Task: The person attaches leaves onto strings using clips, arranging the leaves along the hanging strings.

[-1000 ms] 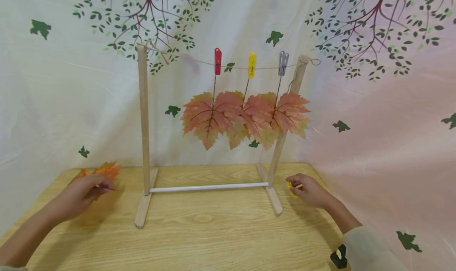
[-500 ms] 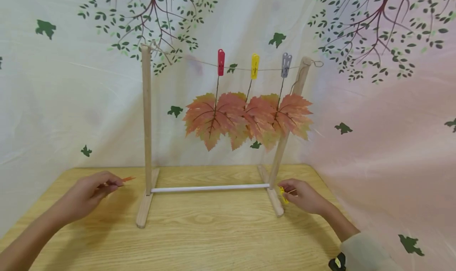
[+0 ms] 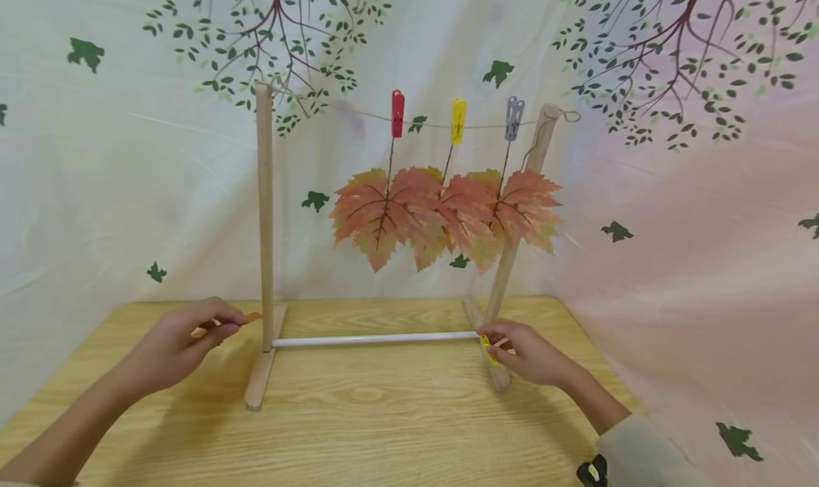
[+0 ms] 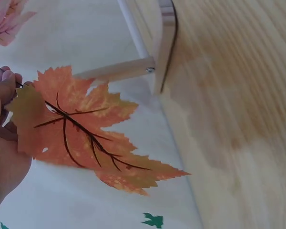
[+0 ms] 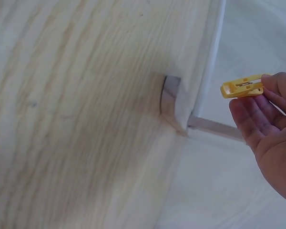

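My left hand (image 3: pixel 185 341) is near the rack's left post, pinching an orange artificial maple leaf (image 4: pixel 81 124) by its dark stem. In the left wrist view the leaf spreads out from the fingertips, veins showing; the head view shows it nearly edge-on. By the foot of the right post, my right hand (image 3: pixel 534 352) pinches a yellow clothespin (image 5: pixel 243 87) between thumb and fingers. Between the posts runs a string (image 3: pixel 425 124). Three maple leaves hang from it by their stems, under a red clothespin (image 3: pixel 397 114), a yellow clothespin (image 3: pixel 458 121) and a grey clothespin (image 3: pixel 514 119).
The wooden rack has a left post (image 3: pixel 264 217), a right post (image 3: pixel 505 266) and a white crossbar (image 3: pixel 377 339) low between its feet. It stands on a wood-grain table (image 3: pixel 377 430). Behind hangs a pale cloth (image 3: pixel 192 174) printed with branches. A black object (image 3: pixel 592 471) lies near the right sleeve.
My left hand has moved right with the leaf, up to the left post, and the leaf has turned edge-on. My right hand has moved left with the clothespin to the right foot.
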A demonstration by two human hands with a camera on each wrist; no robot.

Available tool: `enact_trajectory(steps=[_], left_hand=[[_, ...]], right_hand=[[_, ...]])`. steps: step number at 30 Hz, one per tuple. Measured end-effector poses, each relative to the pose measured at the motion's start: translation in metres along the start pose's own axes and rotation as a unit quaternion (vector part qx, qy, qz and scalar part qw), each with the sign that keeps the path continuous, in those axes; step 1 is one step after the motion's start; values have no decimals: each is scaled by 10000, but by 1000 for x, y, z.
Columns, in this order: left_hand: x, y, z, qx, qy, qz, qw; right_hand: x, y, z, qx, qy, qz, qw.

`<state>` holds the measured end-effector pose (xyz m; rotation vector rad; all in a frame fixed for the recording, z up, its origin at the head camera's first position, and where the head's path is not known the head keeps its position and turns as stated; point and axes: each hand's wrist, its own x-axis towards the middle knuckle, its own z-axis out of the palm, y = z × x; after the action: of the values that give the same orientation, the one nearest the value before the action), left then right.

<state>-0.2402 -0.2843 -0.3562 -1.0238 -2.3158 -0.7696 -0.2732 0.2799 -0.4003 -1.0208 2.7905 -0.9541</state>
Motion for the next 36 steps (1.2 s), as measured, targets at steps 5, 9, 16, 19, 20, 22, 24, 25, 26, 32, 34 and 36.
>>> enact_trajectory(steps=[5, 9, 16, 19, 20, 22, 24, 25, 26, 32, 34, 36], left_hand=[[14, 14, 1, 2, 30, 417, 9991], [23, 24, 3, -137, 13, 497, 9987], [37, 34, 10, -605, -60, 448, 9971], [43, 36, 13, -723, -71, 326, 9968], [45, 36, 14, -764, -78, 286, 9966], [49, 36, 17, -876, -103, 208, 9959], [54, 35, 20, -1004, -134, 94, 9948], [56, 35, 21, -1085, -154, 34, 9940], [58, 35, 23, -1154, -173, -43, 9932], [69, 35, 30, -1331, -165, -599, 9892], [73, 35, 30, -1372, -120, -787, 9873], [78, 35, 30, -1441, -69, -930, 9852]], right_hand=[[10, -15, -1, -135, -50, -184, 9997], [20, -26, -2, -154, -36, -303, 9994], [33, -40, -1, -56, -28, -546, 9985], [38, -45, 0, 31, 9, -646, 9979], [39, -47, 0, 61, 28, -681, 9977], [42, -51, 1, 67, 72, -783, 9969], [45, -54, 1, 21, 113, -876, 9961], [46, -56, 1, 15, 130, -917, 9957], [48, -58, 1, 38, 145, -937, 9955], [59, -75, 0, 32, 201, -1011, 9947], [62, -80, 0, 2, 219, -1047, 9943], [66, -84, -1, 14, 249, -1099, 9936]])
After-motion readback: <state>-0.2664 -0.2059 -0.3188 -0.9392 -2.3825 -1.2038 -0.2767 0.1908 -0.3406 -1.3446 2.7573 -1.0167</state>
